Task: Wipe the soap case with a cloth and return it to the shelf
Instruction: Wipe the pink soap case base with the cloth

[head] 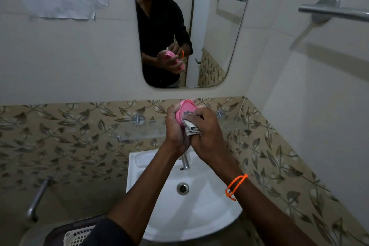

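The left hand (175, 126) is gripping the pink soap case (184, 111) above the sink (209, 205); the right hand (207, 134) is pinching a cloth (190, 128) against it.

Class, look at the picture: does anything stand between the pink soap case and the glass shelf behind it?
Nothing visible does. The left hand holds the soap case just in front of and above the glass shelf, while the right hand presses the cloth into it. The shelf's visible part looks bare.
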